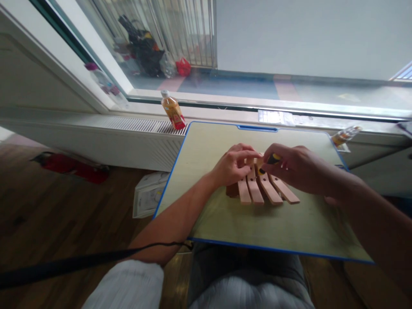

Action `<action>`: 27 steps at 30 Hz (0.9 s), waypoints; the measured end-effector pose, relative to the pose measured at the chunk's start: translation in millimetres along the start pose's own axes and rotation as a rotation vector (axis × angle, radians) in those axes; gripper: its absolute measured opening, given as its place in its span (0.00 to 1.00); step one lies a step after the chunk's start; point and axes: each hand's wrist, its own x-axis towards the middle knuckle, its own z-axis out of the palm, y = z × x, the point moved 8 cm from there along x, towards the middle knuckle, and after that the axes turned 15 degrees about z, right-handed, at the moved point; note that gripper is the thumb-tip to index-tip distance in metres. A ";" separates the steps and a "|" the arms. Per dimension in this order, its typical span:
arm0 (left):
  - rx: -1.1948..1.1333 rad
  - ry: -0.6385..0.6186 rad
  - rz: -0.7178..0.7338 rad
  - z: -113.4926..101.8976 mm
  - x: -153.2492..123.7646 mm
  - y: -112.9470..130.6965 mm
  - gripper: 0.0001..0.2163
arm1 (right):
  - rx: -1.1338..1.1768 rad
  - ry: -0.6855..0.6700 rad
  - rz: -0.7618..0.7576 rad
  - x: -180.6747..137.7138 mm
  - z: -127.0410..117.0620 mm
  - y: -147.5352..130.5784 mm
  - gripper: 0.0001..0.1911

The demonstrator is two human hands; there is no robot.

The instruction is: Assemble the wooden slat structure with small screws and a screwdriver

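Several wooden slats point(262, 190) lie fanned out on a small blue-edged table point(225, 223). My left hand point(233, 165) rests on the far ends of the slats, fingers curled and pinching at one slat's top. My right hand point(298, 169) is closed round a screwdriver with a yellow and black handle point(272, 160), its tip pointing down at the slat ends right beside my left fingertips. The two hands nearly touch. The far ends of the slats are hidden under my fingers.
A bottle of orange drink point(173, 110) stands on the radiator ledge left of the table's far corner. Another bottle point(344, 136) lies at the right far corner. Papers point(148, 193) lie on the wooden floor to the left; a red object point(71, 167) lies further left.
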 end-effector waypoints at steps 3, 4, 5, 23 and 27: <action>-0.013 0.015 -0.006 0.6 -0.5 -1.2 0.24 | 0.012 -0.045 -0.004 -2.3 8.6 0.6 0.13; -0.021 0.019 -0.014 1.0 -0.9 -2.2 0.24 | 0.003 -0.058 -0.007 -2.1 11.4 1.2 0.13; -0.031 0.021 -0.020 1.6 -1.2 -3.0 0.25 | -0.006 -0.066 -0.008 -1.7 13.8 2.2 0.13; -0.070 0.038 -0.022 3.6 -2.0 -3.9 0.25 | -0.261 0.034 -0.112 -4.6 17.2 -16.2 0.11; -0.083 0.045 -0.027 4.3 -1.8 -4.7 0.23 | -0.439 0.124 0.080 -0.3 22.1 -15.7 0.20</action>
